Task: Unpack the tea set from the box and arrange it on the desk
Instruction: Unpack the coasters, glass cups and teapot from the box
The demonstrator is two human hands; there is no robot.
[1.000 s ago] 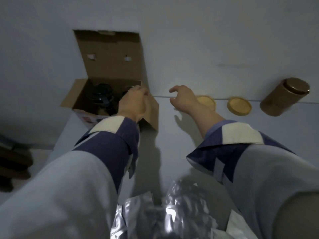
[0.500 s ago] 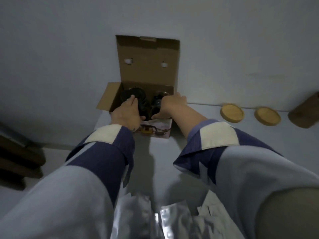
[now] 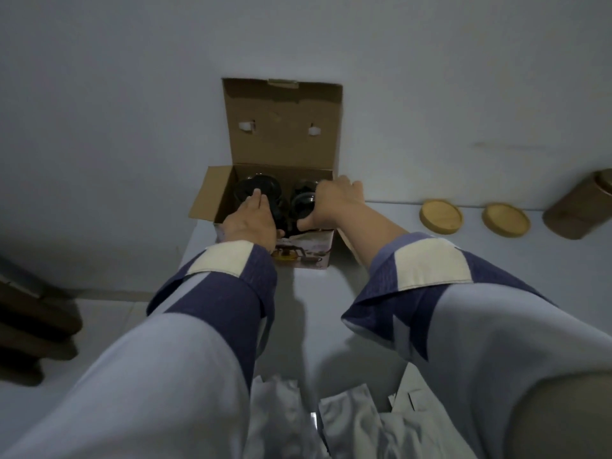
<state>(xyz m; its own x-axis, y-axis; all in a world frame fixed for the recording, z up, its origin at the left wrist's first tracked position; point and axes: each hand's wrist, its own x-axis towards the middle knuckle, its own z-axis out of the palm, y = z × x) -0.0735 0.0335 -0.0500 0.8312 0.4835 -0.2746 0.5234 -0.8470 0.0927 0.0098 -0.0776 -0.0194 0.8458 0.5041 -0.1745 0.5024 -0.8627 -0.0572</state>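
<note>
An open cardboard box [image 3: 281, 127] stands at the desk's far left corner, lid upright against the wall. Two dark glass pieces sit inside: a round dark teapot [image 3: 261, 190] on the left and a dark glass vessel [image 3: 303, 203] on the right. My left hand [image 3: 251, 220] reaches into the box, fingers stretched over the teapot. My right hand [image 3: 334, 203] curls round the right vessel, thumb at its near side. How the left thumb lies is hidden.
Two round wooden coasters [image 3: 441, 216] [image 3: 505, 219] lie by the wall to the right, then a brown cylindrical canister [image 3: 579, 207]. Silver foil pouches [image 3: 347, 422] lie at the desk's near edge. The desk [image 3: 331, 309] ends just left of the box; dark furniture [image 3: 33, 326] stands below left.
My right hand moved from near the coasters into the box and closed on the right vessel. My left hand shifted onto the teapot. The view swung left.
</note>
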